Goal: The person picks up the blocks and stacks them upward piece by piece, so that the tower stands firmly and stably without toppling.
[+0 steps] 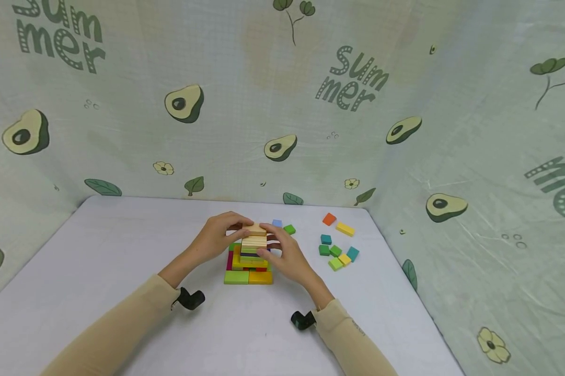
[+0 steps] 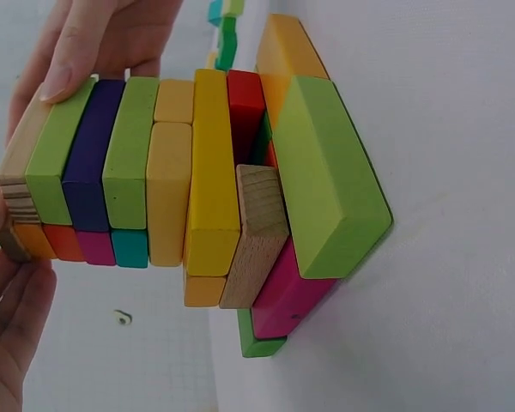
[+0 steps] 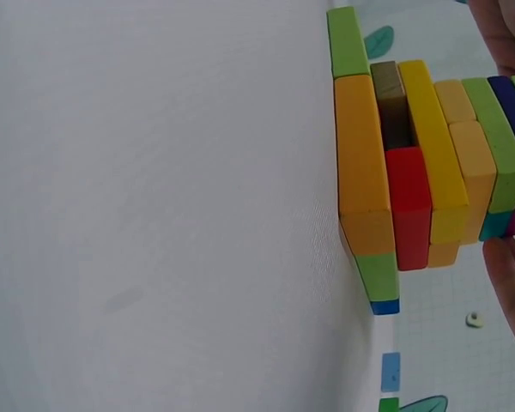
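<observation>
A tower of coloured wooden blocks (image 1: 252,259) stands on the table, wide at its base and narrow above. A plain wood block (image 1: 256,230) tops it, and my left hand (image 1: 216,239) pinches that block from the left. My right hand (image 1: 287,257) grips the tower's upper right side, thumb on the front and fingers behind. The left wrist view shows the right thumb (image 2: 73,60) against the upper blocks. Below the top are light green, a dark blue block (image 2: 94,159) and yellow layers. At the base lie a light green block (image 1: 237,277) and an orange block (image 1: 261,277).
Loose blocks lie to the right: an orange-red block (image 1: 329,219), a yellow block (image 1: 345,229), a teal block (image 1: 353,254) and several small green ones. Behind the tower are a blue block (image 1: 277,223) and a green block (image 1: 289,229). A patterned cloth (image 1: 230,104) surrounds the white table (image 1: 136,235).
</observation>
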`<state>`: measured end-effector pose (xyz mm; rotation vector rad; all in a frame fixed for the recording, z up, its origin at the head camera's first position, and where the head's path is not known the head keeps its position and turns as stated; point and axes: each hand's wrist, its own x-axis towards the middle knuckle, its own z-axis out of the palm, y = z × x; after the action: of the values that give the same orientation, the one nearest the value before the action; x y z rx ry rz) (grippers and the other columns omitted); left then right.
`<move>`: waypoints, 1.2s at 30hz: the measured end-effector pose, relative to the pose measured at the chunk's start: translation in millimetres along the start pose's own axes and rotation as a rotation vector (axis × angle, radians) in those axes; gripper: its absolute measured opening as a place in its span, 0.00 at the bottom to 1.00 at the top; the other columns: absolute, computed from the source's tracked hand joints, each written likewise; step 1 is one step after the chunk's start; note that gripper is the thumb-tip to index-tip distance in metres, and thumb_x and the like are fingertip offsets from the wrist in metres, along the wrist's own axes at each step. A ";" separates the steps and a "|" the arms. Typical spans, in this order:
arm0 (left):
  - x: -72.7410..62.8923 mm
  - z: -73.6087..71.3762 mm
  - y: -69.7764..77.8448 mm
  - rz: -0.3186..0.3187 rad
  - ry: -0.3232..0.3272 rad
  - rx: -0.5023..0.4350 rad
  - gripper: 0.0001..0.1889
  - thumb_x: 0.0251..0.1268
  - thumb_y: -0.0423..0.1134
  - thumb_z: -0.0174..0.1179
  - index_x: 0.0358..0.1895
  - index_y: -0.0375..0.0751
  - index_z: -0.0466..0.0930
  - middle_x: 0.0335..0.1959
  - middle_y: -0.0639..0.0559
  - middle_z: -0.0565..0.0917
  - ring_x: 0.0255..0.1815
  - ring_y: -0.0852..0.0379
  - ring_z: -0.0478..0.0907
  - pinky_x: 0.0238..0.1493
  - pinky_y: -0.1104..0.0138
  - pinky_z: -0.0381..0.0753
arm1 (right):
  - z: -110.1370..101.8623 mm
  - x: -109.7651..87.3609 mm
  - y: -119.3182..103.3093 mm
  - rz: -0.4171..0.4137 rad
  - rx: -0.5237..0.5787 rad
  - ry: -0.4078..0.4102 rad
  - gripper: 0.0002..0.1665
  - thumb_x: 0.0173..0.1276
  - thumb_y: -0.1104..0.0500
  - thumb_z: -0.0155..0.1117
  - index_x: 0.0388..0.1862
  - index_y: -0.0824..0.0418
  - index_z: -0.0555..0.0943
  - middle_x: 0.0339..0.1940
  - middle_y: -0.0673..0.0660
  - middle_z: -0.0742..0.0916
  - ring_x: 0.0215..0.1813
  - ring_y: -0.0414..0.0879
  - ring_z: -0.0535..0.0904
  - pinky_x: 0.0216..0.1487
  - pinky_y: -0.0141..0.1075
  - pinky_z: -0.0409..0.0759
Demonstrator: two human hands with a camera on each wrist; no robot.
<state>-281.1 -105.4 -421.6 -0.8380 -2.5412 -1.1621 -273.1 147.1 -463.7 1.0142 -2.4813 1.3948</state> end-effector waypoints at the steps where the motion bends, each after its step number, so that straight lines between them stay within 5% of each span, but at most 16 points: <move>1: 0.2 0.4 0.1 0.001 -0.001 -0.001 0.14 0.72 0.38 0.70 0.58 0.46 0.88 0.53 0.54 0.87 0.52 0.57 0.85 0.60 0.61 0.86 | 0.0 0.0 -0.2 0.001 -0.001 -0.001 0.39 0.77 0.55 0.71 0.82 0.46 0.67 0.70 0.52 0.80 0.65 0.47 0.80 0.65 0.42 0.84; 36: -3.1 6.4 -3.7 -0.002 0.019 -0.030 0.14 0.74 0.40 0.69 0.58 0.48 0.87 0.54 0.54 0.87 0.56 0.54 0.85 0.60 0.59 0.86 | -0.5 0.3 0.0 -0.028 0.023 0.000 0.37 0.77 0.54 0.70 0.81 0.47 0.68 0.71 0.53 0.78 0.66 0.50 0.80 0.65 0.50 0.84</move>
<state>-280.5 -103.8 -429.4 -0.8279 -2.5157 -1.2059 -273.4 147.3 -463.2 1.0492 -2.4476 1.4181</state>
